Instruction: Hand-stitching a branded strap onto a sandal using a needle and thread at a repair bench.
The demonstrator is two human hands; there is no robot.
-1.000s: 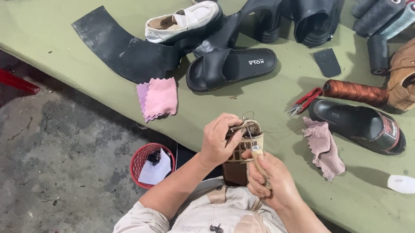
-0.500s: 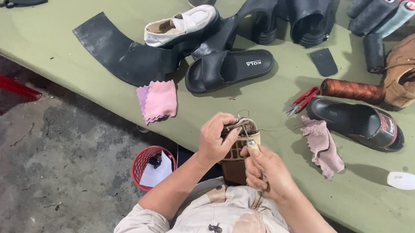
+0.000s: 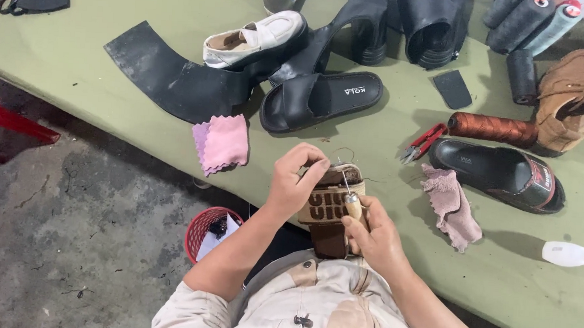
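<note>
Brown shoe (image 3: 329, 209) at the green table's near edge (image 3: 140, 143), pinched by left hand (image 3: 292, 183), awl (image 3: 351, 202) gripped in right hand (image 3: 376, 238).

**Both hands on the brown shoe at the table edge**

Your left hand (image 3: 296, 179) pinches the top of the brown shoe (image 3: 329, 209), held against the green table (image 3: 97, 67). Your right hand (image 3: 373, 236) grips a wooden-handled awl (image 3: 350, 199), its needle pointing up into the shoe. A pink cloth (image 3: 222, 142) lies nearby; a red basket (image 3: 203, 227) sits below.
</note>
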